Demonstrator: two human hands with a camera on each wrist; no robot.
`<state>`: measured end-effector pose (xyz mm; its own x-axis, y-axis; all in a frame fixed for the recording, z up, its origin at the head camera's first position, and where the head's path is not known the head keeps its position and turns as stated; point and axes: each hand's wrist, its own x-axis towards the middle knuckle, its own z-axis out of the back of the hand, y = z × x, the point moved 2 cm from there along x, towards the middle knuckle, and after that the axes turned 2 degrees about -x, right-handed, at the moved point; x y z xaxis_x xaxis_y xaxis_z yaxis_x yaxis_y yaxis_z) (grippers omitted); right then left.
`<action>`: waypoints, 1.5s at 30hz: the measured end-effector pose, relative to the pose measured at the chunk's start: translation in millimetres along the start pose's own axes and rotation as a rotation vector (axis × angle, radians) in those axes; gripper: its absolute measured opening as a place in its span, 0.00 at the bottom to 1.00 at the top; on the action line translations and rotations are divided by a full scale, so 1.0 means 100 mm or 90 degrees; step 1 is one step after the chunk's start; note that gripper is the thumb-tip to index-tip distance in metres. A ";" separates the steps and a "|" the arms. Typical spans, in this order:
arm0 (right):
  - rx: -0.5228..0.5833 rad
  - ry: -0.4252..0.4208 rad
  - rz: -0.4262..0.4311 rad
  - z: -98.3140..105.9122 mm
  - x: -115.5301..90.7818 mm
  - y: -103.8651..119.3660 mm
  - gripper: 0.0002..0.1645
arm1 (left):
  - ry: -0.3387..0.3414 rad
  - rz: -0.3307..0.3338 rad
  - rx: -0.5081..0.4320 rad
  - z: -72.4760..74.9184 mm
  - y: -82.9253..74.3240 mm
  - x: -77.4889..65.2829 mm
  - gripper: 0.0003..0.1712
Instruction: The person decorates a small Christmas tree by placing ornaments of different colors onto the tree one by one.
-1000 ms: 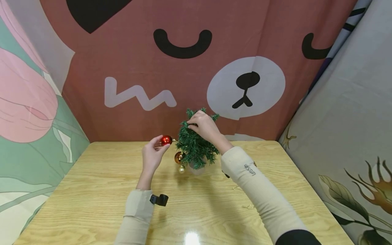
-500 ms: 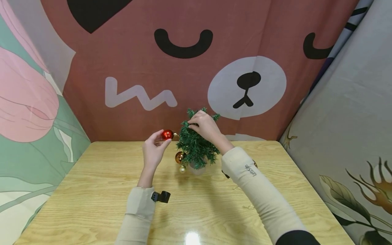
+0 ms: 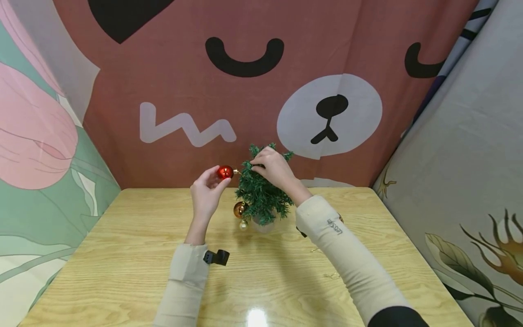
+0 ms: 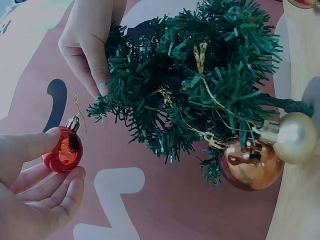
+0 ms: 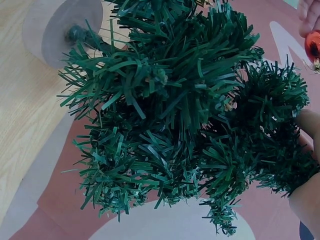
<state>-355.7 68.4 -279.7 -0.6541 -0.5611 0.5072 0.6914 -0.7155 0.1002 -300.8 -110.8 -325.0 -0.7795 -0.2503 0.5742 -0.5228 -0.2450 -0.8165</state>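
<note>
A small green artificial Christmas tree (image 3: 261, 195) stands near the table's back edge. My left hand (image 3: 204, 197) holds a shiny red bauble (image 3: 225, 172) between thumb and fingers, just left of the tree. The bauble's gold cap and string loop (image 4: 76, 100) point toward a branch tip, apart from it in the left wrist view. My right hand (image 3: 273, 168) pinches a branch near the treetop; its fingertips are partly hidden by needles. A copper bauble (image 4: 255, 165) and a pale gold bauble (image 4: 296, 137) hang by gold strings on the tree's lower left.
The tree's greyish base (image 3: 263, 228) rests on the wooden table (image 3: 122, 254). Thin gold strings (image 3: 332, 276) lie beside the right sleeve (image 3: 339, 245), which partly covers another shiny gold thing (image 3: 341, 219). A bear-print curtain (image 3: 175, 91) hangs close behind the tree.
My left hand has moved up and slightly right with the red bauble, bringing its string closer to the upper branch. My right hand has stayed on the branch.
</note>
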 end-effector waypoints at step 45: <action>0.069 0.042 0.063 0.19 0.16 0.05 0.30 | 0.052 0.062 -0.032 -0.12 -0.04 0.22 0.21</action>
<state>-357.2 64.1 -254.3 -0.5976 -0.6552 0.4621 0.7800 -0.6086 0.1458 -320.6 -104.1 -309.9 -0.8521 -0.1930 0.4865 -0.4578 -0.1756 -0.8715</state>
